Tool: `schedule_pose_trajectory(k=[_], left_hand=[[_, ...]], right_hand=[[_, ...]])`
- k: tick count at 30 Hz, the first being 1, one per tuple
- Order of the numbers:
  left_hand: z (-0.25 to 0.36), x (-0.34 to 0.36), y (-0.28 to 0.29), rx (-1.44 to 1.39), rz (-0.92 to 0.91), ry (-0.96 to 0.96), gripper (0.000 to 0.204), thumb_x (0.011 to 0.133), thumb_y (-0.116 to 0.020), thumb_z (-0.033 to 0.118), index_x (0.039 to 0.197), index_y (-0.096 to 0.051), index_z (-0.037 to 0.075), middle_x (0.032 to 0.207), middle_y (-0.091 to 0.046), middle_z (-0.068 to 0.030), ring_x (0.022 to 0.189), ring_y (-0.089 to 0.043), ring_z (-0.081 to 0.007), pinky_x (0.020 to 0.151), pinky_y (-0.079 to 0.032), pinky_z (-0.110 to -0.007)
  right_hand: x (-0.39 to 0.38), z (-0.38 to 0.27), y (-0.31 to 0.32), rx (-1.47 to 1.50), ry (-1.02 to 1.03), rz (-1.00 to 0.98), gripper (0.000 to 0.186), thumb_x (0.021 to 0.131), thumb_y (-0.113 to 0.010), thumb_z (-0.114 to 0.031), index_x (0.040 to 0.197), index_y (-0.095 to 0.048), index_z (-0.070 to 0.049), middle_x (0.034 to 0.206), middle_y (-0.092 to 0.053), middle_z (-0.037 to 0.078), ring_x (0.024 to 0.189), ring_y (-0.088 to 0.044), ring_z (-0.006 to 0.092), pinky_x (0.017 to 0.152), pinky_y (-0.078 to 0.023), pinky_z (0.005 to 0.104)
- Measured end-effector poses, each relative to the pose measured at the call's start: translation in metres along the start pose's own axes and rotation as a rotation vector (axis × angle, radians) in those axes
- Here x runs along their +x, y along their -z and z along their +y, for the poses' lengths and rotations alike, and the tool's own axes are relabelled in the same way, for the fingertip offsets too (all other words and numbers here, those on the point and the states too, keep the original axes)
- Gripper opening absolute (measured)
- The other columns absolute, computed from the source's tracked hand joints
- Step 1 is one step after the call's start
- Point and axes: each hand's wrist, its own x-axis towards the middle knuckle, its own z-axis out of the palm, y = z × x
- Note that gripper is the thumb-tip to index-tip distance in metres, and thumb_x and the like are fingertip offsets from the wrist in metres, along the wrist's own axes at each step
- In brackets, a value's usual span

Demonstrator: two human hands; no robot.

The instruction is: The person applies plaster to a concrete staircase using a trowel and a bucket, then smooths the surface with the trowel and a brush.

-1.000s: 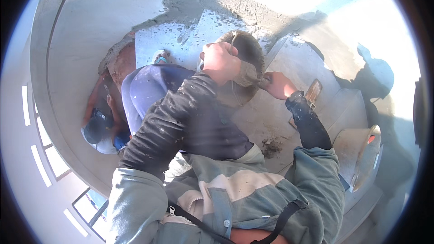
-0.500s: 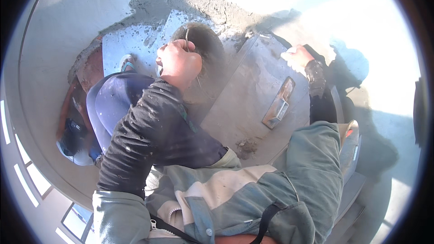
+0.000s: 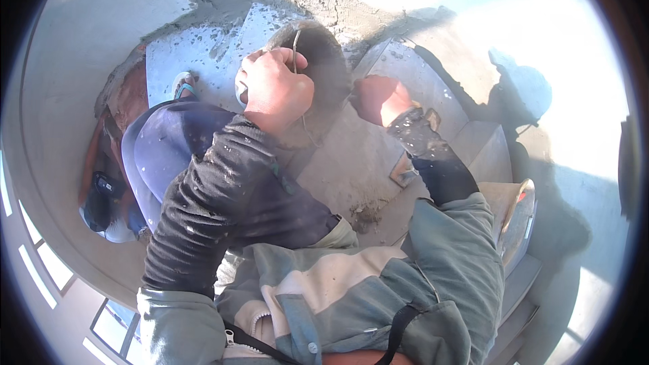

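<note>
A mud-smeared bucket (image 3: 323,61) lies tilted, its dark mouth toward me and its thin wire handle (image 3: 295,44) across the opening. My left hand (image 3: 276,88) is closed on the bucket's left side, fingers curled by the wire. Close to the right rim is my right hand (image 3: 380,99), its fingers curled in; the fingertips are hidden, so I cannot make out what they hold. Under my right forearm shows the end of a flat tool with a raised handle (image 3: 403,170), on a grey, dusty board (image 3: 355,155).
Wet mortar (image 3: 236,7) is spread along the curved surface beyond the boards. A speckled sheet (image 3: 182,47) lies at left, beside a sandalled foot (image 3: 184,85). Another person (image 3: 108,196) is lower down at far left. A second bucket (image 3: 517,213) stands by my right elbow.
My right hand has come left from the board's far right edge to the bucket's rim, and its forearm now covers most of the tool. My left hand stays on the bucket.
</note>
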Motion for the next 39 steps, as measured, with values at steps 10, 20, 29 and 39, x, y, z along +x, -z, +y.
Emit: schedule_pose_trajectory(k=[10,20,29,39], left_hand=[[0.001,0.006,-0.005,-0.075,0.110,0.214,0.030,0.072,-0.062,0.005,0.100,-0.070,0.014,0.125,-0.047,-0.0191,0.112,-0.045,-0.0323,0.093,-0.045,-0.043],[0.007,0.006,-0.006,-0.061,0.258,0.189,0.035,0.070,-0.063,0.003,0.104,-0.070,0.012,0.126,-0.042,-0.0218,0.116,-0.039,-0.0361,0.095,-0.045,-0.041],[0.020,-0.002,0.003,-0.073,0.232,0.150,0.033,0.072,-0.062,0.003,0.103,-0.070,0.010,0.128,-0.043,-0.0252,0.116,-0.045,-0.0406,0.096,-0.047,-0.042],[0.020,-0.010,0.002,-0.060,0.182,0.081,0.030,0.072,-0.061,0.000,0.101,-0.067,0.002,0.110,-0.054,-0.0201,0.085,-0.058,-0.0223,0.074,-0.051,-0.034]], right_hand=[[-0.020,0.089,-0.025,0.979,-0.108,-0.201,0.036,0.089,-0.069,-0.028,0.102,-0.068,0.006,0.080,-0.068,0.010,0.065,-0.065,0.0175,0.057,-0.051,0.0291],[0.008,0.213,0.045,0.638,-0.081,0.194,0.021,0.089,-0.068,-0.022,0.101,-0.074,-0.006,0.087,-0.073,0.006,0.080,-0.067,0.0187,0.075,-0.052,0.0294],[0.096,0.219,-0.033,0.232,-0.462,0.329,0.034,0.084,-0.071,-0.040,0.106,-0.075,-0.015,0.107,-0.072,0.012,0.101,-0.067,0.0344,0.086,-0.052,0.0400],[0.010,0.275,-0.038,0.199,-0.766,0.541,0.041,0.084,-0.079,-0.027,0.119,-0.068,-0.009,0.103,-0.073,0.009,0.093,-0.068,0.0213,0.082,-0.051,0.0336]])
